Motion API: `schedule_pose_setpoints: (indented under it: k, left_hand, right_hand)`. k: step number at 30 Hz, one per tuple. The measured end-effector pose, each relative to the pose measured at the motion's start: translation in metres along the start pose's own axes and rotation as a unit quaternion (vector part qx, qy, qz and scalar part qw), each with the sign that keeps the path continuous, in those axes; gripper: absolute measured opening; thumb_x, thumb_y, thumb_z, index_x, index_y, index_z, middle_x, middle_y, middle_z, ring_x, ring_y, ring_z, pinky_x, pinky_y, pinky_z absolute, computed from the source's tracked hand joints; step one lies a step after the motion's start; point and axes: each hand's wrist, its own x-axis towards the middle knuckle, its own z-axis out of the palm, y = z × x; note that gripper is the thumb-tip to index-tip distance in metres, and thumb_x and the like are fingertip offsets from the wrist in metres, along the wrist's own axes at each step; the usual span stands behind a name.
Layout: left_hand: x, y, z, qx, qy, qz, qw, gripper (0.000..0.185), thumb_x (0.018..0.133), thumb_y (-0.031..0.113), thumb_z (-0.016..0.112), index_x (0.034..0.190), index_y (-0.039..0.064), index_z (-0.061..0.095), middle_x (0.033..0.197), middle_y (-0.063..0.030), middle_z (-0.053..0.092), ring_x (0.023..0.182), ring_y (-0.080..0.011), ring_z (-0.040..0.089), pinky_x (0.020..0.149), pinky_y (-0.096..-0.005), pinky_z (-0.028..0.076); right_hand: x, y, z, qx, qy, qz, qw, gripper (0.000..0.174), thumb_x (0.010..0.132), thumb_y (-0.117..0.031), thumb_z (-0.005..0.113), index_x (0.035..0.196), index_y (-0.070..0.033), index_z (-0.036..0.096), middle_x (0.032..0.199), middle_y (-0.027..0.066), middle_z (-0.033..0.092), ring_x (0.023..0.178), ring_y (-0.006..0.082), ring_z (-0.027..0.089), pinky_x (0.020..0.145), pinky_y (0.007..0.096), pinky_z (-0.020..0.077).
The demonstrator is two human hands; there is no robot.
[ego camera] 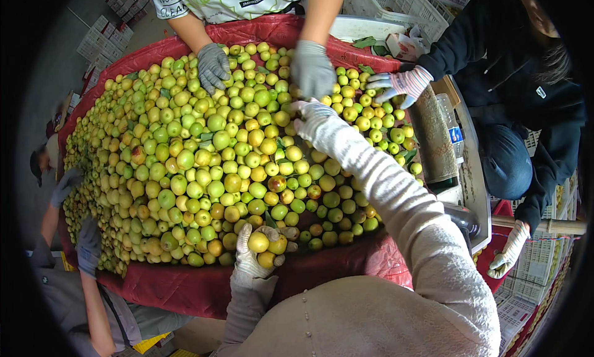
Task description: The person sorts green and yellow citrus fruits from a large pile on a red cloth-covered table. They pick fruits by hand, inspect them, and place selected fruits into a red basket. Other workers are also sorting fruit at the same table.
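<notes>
My left hand [248, 260], in a pale knit glove, is palm up at the near edge of a large heap of green-yellow jujubes [185, 160]. Several yellow jujubes [258, 242] rest in its curled fingers. My right arm stretches across the heap. At its end, my gloved right hand [315, 110] reaches down among the fruit beside another person's blurred grey glove [313, 71]. Its fingertips are partly hidden, so I cannot tell whether it grips a fruit. A few jujubes near my left hand show reddish-brown patches, such as one browned jujube [277, 184].
Red sheeting [185, 287] lines the raised rim around the heap. Opposite, a person's other grey glove [213, 67] touches fruit. A striped glove [401, 84] works at the right, near a padded roller [431, 139] and plastic bottle [450, 125]. Grey-gloved hands [89, 248] are at the left.
</notes>
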Motion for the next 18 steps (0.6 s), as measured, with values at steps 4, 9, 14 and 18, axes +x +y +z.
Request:
schedule_pose_setpoints:
  k: [4, 9, 14, 18]
  left_hand:
    - [0.005, 0.003, 0.01, 0.0, 0.01, -0.011, 1.0, 0.062, 0.097, 0.06, 0.037, 0.084, 0.005, 0.062, 0.117, -0.0268, 0.062, 0.09, -0.0402, 0.065, 0.049, -0.0323, 0.047]
    - [-0.001, 0.0, 0.006, -0.016, 0.116, 0.011, 0.993, 0.06, 0.099, 0.057, 0.034, 0.082, 0.006, 0.061, 0.118, -0.0227, 0.063, 0.091, -0.0388, 0.065, 0.048, -0.0329, 0.046]
    - [-0.003, 0.003, 0.001, -0.039, 0.017, 0.008, 0.999, 0.061, 0.097, 0.059, 0.042, 0.09, 0.004, 0.066, 0.126, -0.0266, 0.06, 0.101, -0.0448, 0.065, 0.051, -0.0338, 0.055]
    - [0.003, 0.002, 0.003, -0.005, 0.086, 0.02, 0.996, 0.058, 0.096, 0.059, 0.043, 0.084, 0.006, 0.063, 0.118, -0.025, 0.064, 0.094, -0.0432, 0.068, 0.052, -0.0332, 0.054]
  right_hand:
    - [0.042, 0.002, 0.021, -0.167, -0.07, 0.028, 0.983, 0.048, 0.08, -0.027, 0.073, 0.124, -0.01, 0.064, 0.128, 0.016, 0.062, 0.117, 0.0303, 0.062, 0.093, 0.046, 0.0528]
    - [0.038, -0.008, 0.046, -0.239, -0.154, -0.022, 0.959, 0.041, 0.079, -0.026, 0.071, 0.117, -0.01, 0.069, 0.12, 0.0114, 0.069, 0.108, 0.0295, 0.066, 0.087, 0.0438, 0.0565]
    - [-0.013, 0.001, 0.03, -0.206, -0.138, -0.018, 0.969, 0.045, 0.083, -0.021, 0.065, 0.128, -0.014, 0.061, 0.124, 0.0129, 0.066, 0.112, 0.0329, 0.064, 0.093, 0.043, 0.054]
    - [-0.042, 0.035, 0.032, -0.226, -0.107, 0.003, 0.968, 0.055, 0.083, -0.019, 0.065, 0.136, -0.015, 0.053, 0.126, 0.0156, 0.064, 0.117, 0.0345, 0.061, 0.097, 0.0439, 0.0496]
